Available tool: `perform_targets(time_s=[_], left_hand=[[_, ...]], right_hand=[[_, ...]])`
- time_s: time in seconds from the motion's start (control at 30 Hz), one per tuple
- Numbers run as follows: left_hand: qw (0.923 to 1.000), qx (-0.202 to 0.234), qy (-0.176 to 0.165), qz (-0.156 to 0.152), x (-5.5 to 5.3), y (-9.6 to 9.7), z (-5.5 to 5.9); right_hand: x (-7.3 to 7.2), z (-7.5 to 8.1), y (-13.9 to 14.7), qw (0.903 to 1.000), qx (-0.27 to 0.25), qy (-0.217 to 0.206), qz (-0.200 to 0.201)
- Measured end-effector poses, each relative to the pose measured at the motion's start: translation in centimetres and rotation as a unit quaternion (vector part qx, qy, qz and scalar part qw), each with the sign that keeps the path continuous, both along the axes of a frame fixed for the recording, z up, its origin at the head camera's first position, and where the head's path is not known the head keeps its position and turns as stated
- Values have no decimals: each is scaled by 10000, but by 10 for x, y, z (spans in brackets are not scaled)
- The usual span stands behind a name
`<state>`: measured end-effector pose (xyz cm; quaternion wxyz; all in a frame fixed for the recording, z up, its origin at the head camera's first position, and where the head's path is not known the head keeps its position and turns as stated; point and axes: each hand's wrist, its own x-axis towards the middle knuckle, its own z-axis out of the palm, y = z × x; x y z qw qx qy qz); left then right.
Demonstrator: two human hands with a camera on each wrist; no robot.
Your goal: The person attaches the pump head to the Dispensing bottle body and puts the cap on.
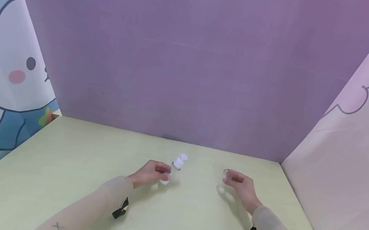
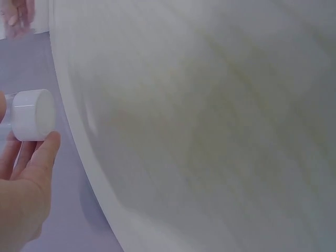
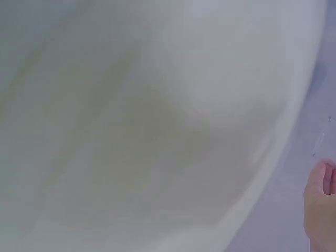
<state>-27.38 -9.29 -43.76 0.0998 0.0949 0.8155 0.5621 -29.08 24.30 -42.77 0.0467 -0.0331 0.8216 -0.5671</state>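
My left hand grips a small bottle round its middle, between thumb and fingers. The bottle leans with its white, stepped pump-like top up and to the right, and its white base shows below the thumb. In the left wrist view the broad white end and part of a see-through body appear beside the fingertips. Across from it, my right hand pinches a clear cap by its side. At the right wrist view's edge the cap's transparent outline rises above the fingers. A gap separates cap and bottle.
Both hands are over a pale yellow-green table. Behind it stands a purple panel. Printed cartoon walls flank it, on the left and right. Black wrist devices are strapped under both forearms.
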Motion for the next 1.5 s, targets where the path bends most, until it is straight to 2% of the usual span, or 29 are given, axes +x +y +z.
perform_targets(time_s=[0.27, 0.47, 0.63, 0.87, 1.07, 1.33, 1.37, 1.5], left_hand=[[9997, 164, 184, -16, -2, 3, 2], [9994, 169, 191, -234, -1, 8, -1], [9993, 182, 259, -212, -1, 14, 2], [9994, 181, 122, -285, 4, 22, 1], [9990, 184, 170, -360, 5, 25, -3], [9989, 237, 166, -362, 1, 27, 0], [9988, 271, 155, -365, 3, 28, 4], [9987, 345, 131, -352, 6, 29, 4]], right_hand=[[-2, 37, -9, 9992, -303, 236, -80], [-2, 59, -18, 9989, -255, 364, 169], [-3, 72, -30, 9974, -403, 533, 275], [0, 73, -45, 9964, -769, 338, 128], [2, 70, -52, 9955, -882, 334, 103], [0, 77, -64, 9940, -947, 433, 325], [1, 78, -66, 9936, -982, 427, 347], [3, 80, -75, 9921, -1072, 437, 492]])
